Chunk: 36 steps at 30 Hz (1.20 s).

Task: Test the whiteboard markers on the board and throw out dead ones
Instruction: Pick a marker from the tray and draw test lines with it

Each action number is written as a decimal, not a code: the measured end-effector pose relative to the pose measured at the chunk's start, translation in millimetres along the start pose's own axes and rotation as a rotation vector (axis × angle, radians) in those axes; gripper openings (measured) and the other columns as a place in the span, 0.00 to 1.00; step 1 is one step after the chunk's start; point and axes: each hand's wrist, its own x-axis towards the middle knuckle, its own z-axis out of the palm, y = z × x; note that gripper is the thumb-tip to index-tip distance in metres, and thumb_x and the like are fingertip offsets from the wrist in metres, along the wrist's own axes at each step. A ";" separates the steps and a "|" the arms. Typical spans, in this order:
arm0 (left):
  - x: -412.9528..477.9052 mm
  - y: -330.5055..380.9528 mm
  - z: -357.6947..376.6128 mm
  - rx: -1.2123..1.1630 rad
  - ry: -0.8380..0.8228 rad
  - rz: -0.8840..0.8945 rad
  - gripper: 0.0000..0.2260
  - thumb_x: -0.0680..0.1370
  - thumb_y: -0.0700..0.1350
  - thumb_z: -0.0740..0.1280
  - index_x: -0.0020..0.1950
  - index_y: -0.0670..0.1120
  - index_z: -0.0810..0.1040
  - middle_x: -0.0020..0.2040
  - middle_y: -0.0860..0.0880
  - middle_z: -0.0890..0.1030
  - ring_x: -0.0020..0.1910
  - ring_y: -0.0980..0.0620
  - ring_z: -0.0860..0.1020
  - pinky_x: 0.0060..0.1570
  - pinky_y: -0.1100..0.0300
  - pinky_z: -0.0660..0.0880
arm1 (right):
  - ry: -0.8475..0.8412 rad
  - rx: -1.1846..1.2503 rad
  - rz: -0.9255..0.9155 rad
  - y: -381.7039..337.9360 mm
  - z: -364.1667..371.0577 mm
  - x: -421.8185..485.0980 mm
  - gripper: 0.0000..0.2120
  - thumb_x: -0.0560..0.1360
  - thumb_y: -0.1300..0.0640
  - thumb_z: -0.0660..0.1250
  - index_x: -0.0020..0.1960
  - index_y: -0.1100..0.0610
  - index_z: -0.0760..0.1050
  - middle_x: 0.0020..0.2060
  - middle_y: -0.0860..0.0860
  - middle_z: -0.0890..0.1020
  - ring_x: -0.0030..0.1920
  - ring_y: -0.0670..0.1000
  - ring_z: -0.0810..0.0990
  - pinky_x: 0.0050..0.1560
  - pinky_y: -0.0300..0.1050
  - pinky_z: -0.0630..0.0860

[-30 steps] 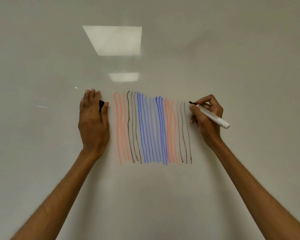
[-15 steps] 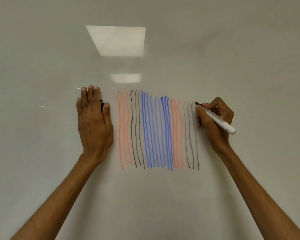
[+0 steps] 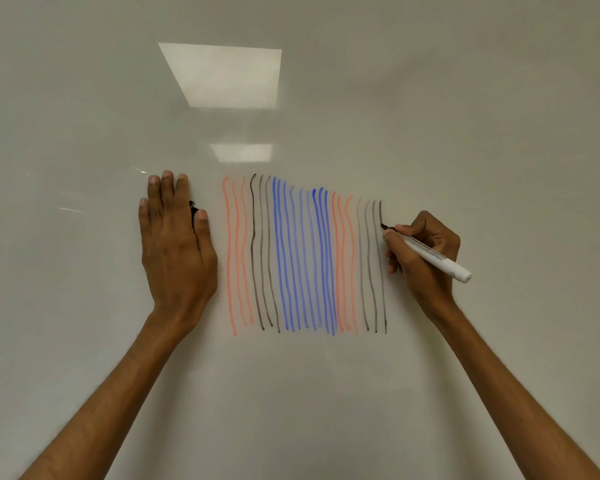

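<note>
Gripping the marker (image 3: 433, 258) in my right hand (image 3: 426, 282), I have my thumb and fingers curled round its white barrel near the writing end, while the blunt back end sticks out to the lower right, past my knuckles. Its black tip touches the whiteboard (image 3: 499, 133) at the right edge of the band of test strokes, on the upper part of the outermost grey line. My left hand (image 3: 175, 254) lies flat against the board just left of the strokes, fingers straight and close together, thumb alongside. A small black thing (image 3: 192, 206) peeks out between my forefinger and thumb; most of it is hidden under the hand, so I cannot tell what it is or whether I am pinning it. The strokes run roughly top to bottom, side by side: from the left, three pale orange lines (image 3: 236, 254), then black and grey lines (image 3: 262, 254), a wide set of blue lines (image 3: 302, 258), more orange lines (image 3: 343, 265), and thin grey lines (image 3: 371, 265) nearest the marker. Above them the glossy board shows a large bright reflection (image 3: 222, 76) and a smaller one (image 3: 241, 152).
</note>
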 end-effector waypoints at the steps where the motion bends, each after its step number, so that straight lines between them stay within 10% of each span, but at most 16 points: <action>1: -4.0 -0.2 -0.7 -0.001 -0.003 -0.002 0.23 0.86 0.45 0.51 0.80 0.41 0.55 0.81 0.42 0.56 0.81 0.48 0.50 0.79 0.49 0.48 | -0.002 0.005 0.004 0.0 -0.9 -2.7 0.12 0.71 0.66 0.69 0.34 0.60 0.68 0.32 0.60 0.78 0.25 0.51 0.76 0.24 0.39 0.72; 15: -33.9 -1.0 -7.7 -0.008 -0.011 0.003 0.22 0.86 0.43 0.52 0.79 0.39 0.58 0.80 0.42 0.58 0.80 0.47 0.52 0.79 0.50 0.48 | -0.009 -0.037 0.018 12.8 -19.5 -43.9 0.18 0.69 0.68 0.68 0.32 0.47 0.69 0.28 0.58 0.74 0.23 0.51 0.74 0.23 0.40 0.71; 36: -38.3 0.5 -8.8 -0.016 -0.017 -0.022 0.22 0.86 0.44 0.52 0.79 0.39 0.58 0.80 0.43 0.58 0.80 0.48 0.52 0.79 0.51 0.47 | -0.152 -0.091 0.174 29.3 -48.3 -90.1 0.13 0.63 0.55 0.67 0.29 0.55 0.63 0.22 0.61 0.68 0.19 0.52 0.67 0.20 0.38 0.65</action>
